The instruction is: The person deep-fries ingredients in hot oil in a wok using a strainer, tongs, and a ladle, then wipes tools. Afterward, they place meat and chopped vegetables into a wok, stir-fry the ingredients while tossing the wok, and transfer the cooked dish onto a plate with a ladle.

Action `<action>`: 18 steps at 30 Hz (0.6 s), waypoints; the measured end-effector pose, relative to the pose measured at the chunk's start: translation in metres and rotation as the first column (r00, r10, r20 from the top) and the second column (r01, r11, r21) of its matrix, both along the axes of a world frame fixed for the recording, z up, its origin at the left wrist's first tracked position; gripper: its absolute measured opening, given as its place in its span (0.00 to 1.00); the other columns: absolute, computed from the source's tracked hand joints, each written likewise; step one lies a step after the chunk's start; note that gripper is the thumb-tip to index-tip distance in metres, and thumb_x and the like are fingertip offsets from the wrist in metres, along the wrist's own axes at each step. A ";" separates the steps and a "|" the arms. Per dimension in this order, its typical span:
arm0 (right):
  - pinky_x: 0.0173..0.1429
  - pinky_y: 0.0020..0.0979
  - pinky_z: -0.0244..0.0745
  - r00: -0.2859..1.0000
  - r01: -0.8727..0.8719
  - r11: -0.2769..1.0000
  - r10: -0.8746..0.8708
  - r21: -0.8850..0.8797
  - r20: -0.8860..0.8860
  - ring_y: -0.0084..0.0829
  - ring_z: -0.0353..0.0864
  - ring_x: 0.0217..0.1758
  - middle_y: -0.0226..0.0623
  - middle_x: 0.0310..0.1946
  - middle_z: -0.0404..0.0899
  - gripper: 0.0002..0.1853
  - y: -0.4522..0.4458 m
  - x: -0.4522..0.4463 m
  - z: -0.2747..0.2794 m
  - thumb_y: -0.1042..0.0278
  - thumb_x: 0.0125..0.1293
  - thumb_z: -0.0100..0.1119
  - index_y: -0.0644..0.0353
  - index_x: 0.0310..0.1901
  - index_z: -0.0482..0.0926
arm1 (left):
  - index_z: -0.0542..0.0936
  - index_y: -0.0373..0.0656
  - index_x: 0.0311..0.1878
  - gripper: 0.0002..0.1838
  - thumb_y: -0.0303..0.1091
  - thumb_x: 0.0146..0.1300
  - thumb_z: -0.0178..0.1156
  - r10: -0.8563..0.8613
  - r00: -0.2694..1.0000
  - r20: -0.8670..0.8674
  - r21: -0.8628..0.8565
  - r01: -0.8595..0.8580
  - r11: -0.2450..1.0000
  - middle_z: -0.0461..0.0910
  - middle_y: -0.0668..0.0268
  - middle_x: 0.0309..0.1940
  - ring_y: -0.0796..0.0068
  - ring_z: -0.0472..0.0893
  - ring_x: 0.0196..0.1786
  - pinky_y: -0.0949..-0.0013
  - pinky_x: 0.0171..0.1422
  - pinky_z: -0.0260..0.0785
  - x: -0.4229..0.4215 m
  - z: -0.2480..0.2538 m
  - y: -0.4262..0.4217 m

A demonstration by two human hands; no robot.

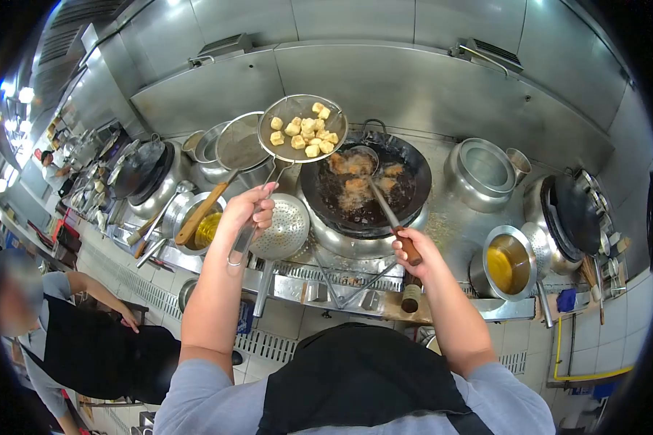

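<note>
Occupying mid-range, black wok [415,171] holds dark oil; use it as the landmark. Mesh strainer [294,109] is held up at the wok's far-left edge, overlapping its rim in view; exact height above it can't be told. Perforated skimmer [286,226] lies just left of the wok, nearer the person, unheld. Long-handled ladle [386,205] slants from the wok's near-right side, its head in the oil. Left hand [252,210], left of the wok: fingers wrapped round the strainer's metal handle. Right hand [422,251], near-right of the wok: fingers gripping the ladle's wooden handle. Browned pieces [356,194] sit in the wok's oil, so that batch looks unfinished; doneness unclear. Pale cubes [308,130], maybe tofu, are out of the oil, gathered in the strainer; none seen in the wok.
</note>
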State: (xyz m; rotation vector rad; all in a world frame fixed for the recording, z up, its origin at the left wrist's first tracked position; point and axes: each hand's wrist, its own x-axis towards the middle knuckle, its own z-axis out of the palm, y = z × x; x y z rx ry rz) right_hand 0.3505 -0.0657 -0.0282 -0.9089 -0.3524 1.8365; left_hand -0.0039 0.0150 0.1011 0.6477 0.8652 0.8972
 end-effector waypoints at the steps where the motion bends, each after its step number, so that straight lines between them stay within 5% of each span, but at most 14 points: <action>1: 0.18 0.25 0.63 0.989 -0.028 1.000 0.026 -0.009 -0.145 0.25 0.67 0.16 0.34 0.22 0.71 0.11 -0.004 0.000 0.003 0.69 0.63 0.51 0.61 0.46 0.69 | 0.70 0.45 0.52 0.10 0.32 0.70 0.47 0.002 1.000 0.014 0.002 -0.002 1.000 0.65 0.75 0.19 0.87 0.59 0.13 0.82 0.15 0.50 0.000 0.000 -0.001; 11: 0.17 0.25 0.62 0.977 -0.140 0.989 0.132 -0.037 -0.167 0.26 0.67 0.15 0.36 0.22 0.70 0.12 -0.067 0.008 0.030 0.71 0.63 0.49 0.64 0.47 0.67 | 0.70 0.46 0.52 0.10 0.31 0.70 0.46 0.029 0.999 -0.027 -0.045 -0.031 0.999 0.65 0.74 0.19 0.86 0.59 0.13 0.82 0.15 0.51 -0.005 -0.014 -0.008; 13: 0.15 0.23 0.61 0.987 -0.139 0.990 0.137 0.022 0.086 0.24 0.65 0.13 0.35 0.21 0.69 0.15 -0.080 0.010 0.034 0.71 0.62 0.49 0.66 0.50 0.69 | 0.70 0.46 0.51 0.10 0.31 0.70 0.46 0.014 1.000 -0.006 -0.063 -0.014 0.998 0.65 0.74 0.20 0.86 0.59 0.13 0.82 0.15 0.51 -0.004 -0.017 -0.009; 18: 0.17 0.24 0.62 0.926 -0.165 0.986 0.159 -0.011 0.341 0.24 0.67 0.15 0.33 0.21 0.69 0.13 -0.114 0.021 0.066 0.74 0.58 0.50 0.67 0.44 0.71 | 0.68 0.46 0.51 0.09 0.32 0.70 0.47 -0.055 0.996 0.069 -0.049 0.059 0.997 0.66 0.72 0.22 0.83 0.61 0.15 0.78 0.19 0.52 -0.012 -0.031 -0.004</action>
